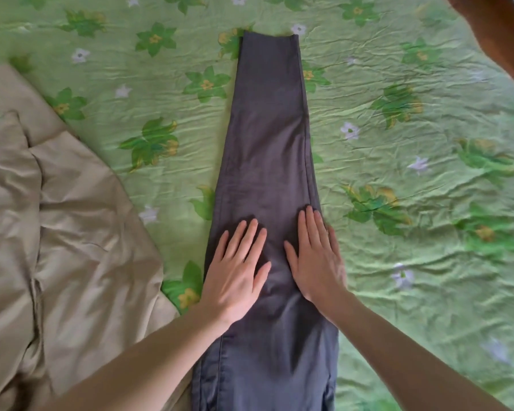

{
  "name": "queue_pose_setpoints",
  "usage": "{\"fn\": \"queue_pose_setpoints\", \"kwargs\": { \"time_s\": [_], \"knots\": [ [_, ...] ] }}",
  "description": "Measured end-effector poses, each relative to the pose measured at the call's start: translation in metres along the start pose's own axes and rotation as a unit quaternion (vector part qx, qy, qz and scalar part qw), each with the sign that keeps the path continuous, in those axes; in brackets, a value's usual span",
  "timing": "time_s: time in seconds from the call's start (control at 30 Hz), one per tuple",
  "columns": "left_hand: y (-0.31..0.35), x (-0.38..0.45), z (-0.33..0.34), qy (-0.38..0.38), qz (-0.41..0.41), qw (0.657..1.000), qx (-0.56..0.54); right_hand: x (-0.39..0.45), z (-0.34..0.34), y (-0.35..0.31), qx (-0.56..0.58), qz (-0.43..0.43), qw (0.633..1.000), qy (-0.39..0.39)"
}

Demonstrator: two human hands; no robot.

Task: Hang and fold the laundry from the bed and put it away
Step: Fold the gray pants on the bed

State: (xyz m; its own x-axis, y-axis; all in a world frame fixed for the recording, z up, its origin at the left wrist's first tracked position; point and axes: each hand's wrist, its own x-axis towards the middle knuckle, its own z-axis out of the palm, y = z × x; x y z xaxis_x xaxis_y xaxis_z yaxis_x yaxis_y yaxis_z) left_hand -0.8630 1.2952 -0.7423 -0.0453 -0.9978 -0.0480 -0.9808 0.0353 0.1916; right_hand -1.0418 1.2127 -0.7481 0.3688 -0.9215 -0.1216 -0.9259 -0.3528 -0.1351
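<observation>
1. Trousers [269, 137] lie lengthwise on the bed [428, 173], legs stacked, hems far beyond the fingertips, waist back under the forearms.
2. Left hand [235, 268] and right hand [316, 256] flat, fingers straight, pressing mid-thigh side by side.
3. Best to sweep outward from between the hands, flattening creases before folding hems toward the wrists.
4. Beige cloth [57, 232] left of the left hand: keep clear.

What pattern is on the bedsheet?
Green leaves and small white flowers on light green bedsheet, head view.
</observation>
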Motion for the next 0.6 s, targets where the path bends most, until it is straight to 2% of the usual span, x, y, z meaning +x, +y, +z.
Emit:
{"fn": "queue_pose_setpoints", "kwargs": {
  "time_s": [0.17, 0.3, 0.4, 0.5, 0.6],
  "knots": [
    [0.009, -0.021, -0.009, -0.009, 0.006, 1.0, -0.017, -0.049, -0.02, -0.013, 0.012, -0.118, 0.993, 0.001],
    [0.018, -0.07, -0.019, -0.002, 0.063, 0.997, -0.037, -0.126, -0.018, -0.019, 0.043, -0.17, 0.984, -0.006],
    [0.015, -0.111, -0.015, -0.024, 0.111, 0.992, -0.047, -0.167, -0.002, -0.006, 0.019, -0.212, 0.977, -0.028],
    [0.0, -0.133, -0.006, -0.063, 0.164, 0.984, -0.01, -0.178, 0.014, 0.006, -0.007, -0.224, 0.973, -0.055],
    [-0.008, -0.134, -0.002, -0.067, 0.183, 0.981, 0.015, -0.176, 0.02, 0.001, -0.019, -0.21, 0.975, -0.063]
  ]
}}
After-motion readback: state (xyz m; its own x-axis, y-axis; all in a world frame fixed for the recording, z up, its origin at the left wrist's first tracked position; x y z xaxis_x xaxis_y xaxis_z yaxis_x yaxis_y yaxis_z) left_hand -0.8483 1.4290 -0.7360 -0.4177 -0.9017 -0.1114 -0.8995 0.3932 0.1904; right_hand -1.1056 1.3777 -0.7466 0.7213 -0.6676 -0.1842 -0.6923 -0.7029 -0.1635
